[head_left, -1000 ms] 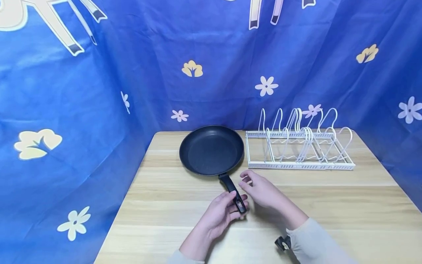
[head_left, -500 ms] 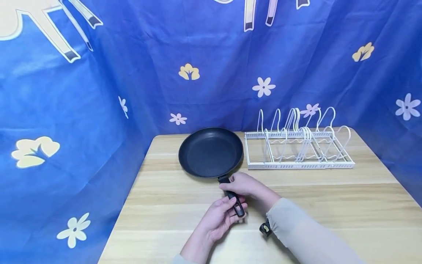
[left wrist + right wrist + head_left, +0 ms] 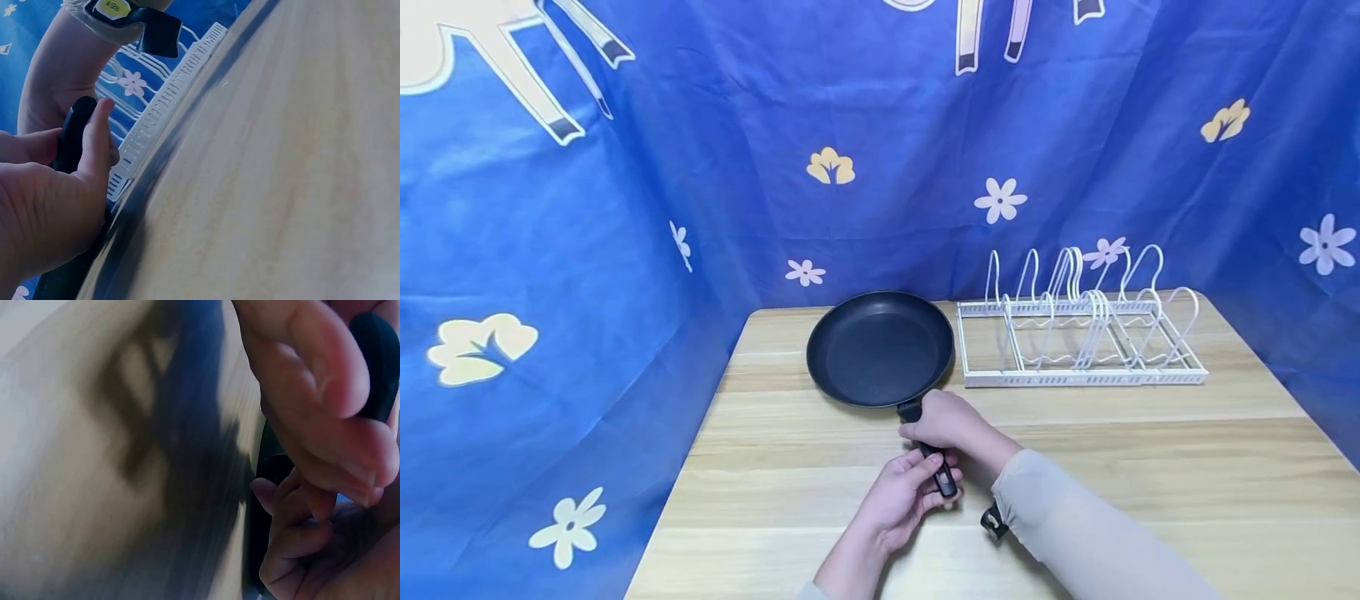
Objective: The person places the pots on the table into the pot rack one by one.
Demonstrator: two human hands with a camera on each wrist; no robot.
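A black frying pan sits on the wooden table in the head view, its handle slanting toward me. My left hand pinches the free end of the handle between thumb and fingers. Just ahead of it, my right hand grips the handle close to the pan, hiding its middle part. In the left wrist view, the left hand holds the dark, rounded handle end. Fingers of both hands crowd around the handle in the right wrist view, partly covering it.
A white wire rack with upright loops stands to the right of the pan at the table's back. Blue patterned cloth hangs behind and at both sides. A small black device is worn on the right wrist.
My right hand has moved left from beside the handle and taken hold of it near the pan. The left hand keeps its grip, and the pan stays in place.
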